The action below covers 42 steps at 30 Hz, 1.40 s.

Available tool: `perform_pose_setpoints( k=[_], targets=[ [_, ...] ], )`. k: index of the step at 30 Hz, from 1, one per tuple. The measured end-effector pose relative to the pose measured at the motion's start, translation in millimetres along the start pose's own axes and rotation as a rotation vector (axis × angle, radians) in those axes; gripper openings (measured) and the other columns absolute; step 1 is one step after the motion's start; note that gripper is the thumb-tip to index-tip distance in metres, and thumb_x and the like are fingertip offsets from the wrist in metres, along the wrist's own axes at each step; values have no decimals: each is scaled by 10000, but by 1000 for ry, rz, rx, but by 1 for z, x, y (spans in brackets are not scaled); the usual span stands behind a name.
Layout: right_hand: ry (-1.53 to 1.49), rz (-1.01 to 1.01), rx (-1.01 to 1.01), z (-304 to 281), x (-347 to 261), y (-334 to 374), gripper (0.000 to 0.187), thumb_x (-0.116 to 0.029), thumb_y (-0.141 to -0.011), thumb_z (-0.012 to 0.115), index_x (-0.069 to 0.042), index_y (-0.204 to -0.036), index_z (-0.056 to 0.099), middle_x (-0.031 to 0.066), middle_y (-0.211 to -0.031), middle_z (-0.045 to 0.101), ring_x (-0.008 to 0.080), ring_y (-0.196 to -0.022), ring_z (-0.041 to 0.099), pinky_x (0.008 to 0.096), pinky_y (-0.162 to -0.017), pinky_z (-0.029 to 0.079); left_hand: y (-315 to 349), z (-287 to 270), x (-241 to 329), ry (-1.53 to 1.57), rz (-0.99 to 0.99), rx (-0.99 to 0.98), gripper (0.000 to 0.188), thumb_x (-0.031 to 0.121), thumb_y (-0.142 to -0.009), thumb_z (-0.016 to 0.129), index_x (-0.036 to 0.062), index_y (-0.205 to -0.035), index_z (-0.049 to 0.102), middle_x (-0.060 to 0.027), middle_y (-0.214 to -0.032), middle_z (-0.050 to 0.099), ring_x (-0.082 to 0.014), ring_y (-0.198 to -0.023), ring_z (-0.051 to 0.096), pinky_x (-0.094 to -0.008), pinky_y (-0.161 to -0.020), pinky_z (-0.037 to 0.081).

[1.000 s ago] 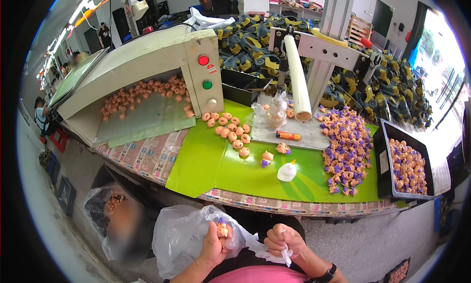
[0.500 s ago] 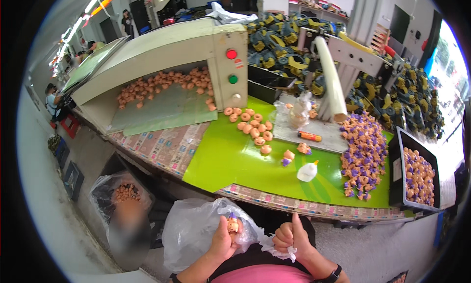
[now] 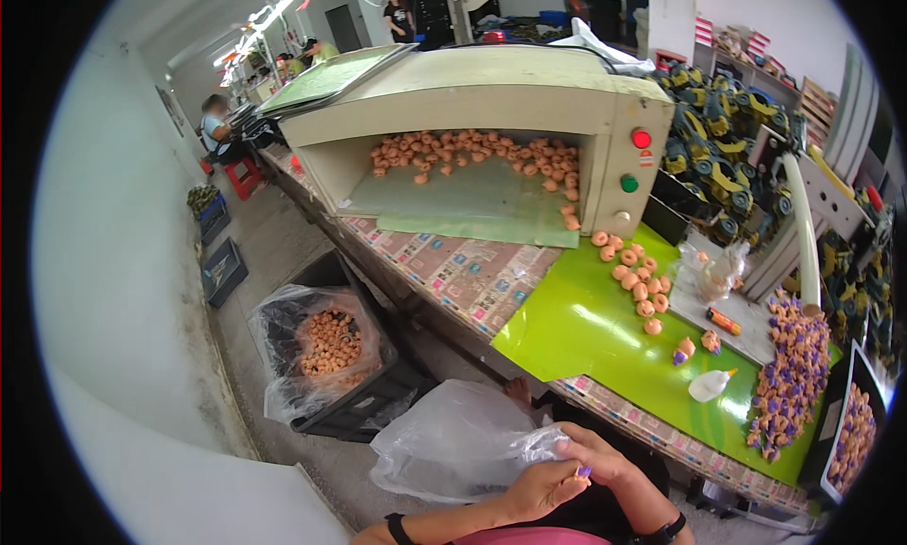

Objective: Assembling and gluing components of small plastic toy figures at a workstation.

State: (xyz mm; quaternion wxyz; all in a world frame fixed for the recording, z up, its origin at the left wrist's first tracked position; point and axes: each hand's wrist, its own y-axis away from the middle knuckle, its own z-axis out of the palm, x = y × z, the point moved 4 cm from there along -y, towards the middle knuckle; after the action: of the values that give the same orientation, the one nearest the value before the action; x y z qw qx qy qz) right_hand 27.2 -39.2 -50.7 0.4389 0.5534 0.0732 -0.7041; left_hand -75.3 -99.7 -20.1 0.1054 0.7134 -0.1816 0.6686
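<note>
My left hand (image 3: 542, 489) is closed around a small toy figure (image 3: 583, 472), of which a peach-coloured bit and a purple part show; the rest is hidden by my fingers. Just behind it, my right hand (image 3: 597, 452) is closed on the gathered edge of a clear plastic bag (image 3: 453, 441), and the two hands almost touch. The bag spreads out to the left over my lap. On the green table mat (image 3: 576, 328) lie several peach ring-like heads (image 3: 645, 290), two figures with purple parts (image 3: 684, 351) and a white glue bottle (image 3: 710, 385).
A beige box-shaped machine (image 3: 453, 87) with peach heads inside stands at the back. A lined black crate (image 3: 351, 403) of small parts sits on the floor, left. At right are a pile of purple-and-peach figures (image 3: 789, 384), a black tray (image 3: 831, 441) and a press arm (image 3: 801, 233).
The view has swung left, so the table appears further right. My right hand has come over beside my left hand at the bag. The figure stays in my left hand.
</note>
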Motion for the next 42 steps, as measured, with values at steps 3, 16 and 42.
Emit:
perform_pose_setpoints(
  k=[3, 16, 42],
  targets=[
    [268, 33, -100, 4, -1, -24, 410, -295, -855, 620, -6, -1139, 558, 83, -1019, 598, 145, -945, 553, 280, -812, 449, 15, -15, -8, -205, 46, 57, 388, 441, -930, 455, 69, -940, 564, -133, -767, 579, -345, -715, 575, -383, -626, 455],
    [-670, -182, 433, 12, 32, -203, 289, -45, -888, 495, -10, -1174, 482, 149, -1146, 546, 279, -1025, 564, 446, -887, 475, 49, -151, -111, 658, -338, 911, 472, 493, -962, 343, 78, -818, 514, -73, -777, 578, -97, -438, 369, -240, -411, 278],
    [905, 115, 700, -154, 284, -332, 508, -291, -801, 641, -25, -1210, 502, 140, -1057, 587, 219, -859, 596, 350, -744, 487, 38, -197, -151, 882, -370, 810, 361, 259, -953, 498, 73, -1260, 450, -86, -946, 583, -55, -471, 380, -193, -423, 296]
  ],
)
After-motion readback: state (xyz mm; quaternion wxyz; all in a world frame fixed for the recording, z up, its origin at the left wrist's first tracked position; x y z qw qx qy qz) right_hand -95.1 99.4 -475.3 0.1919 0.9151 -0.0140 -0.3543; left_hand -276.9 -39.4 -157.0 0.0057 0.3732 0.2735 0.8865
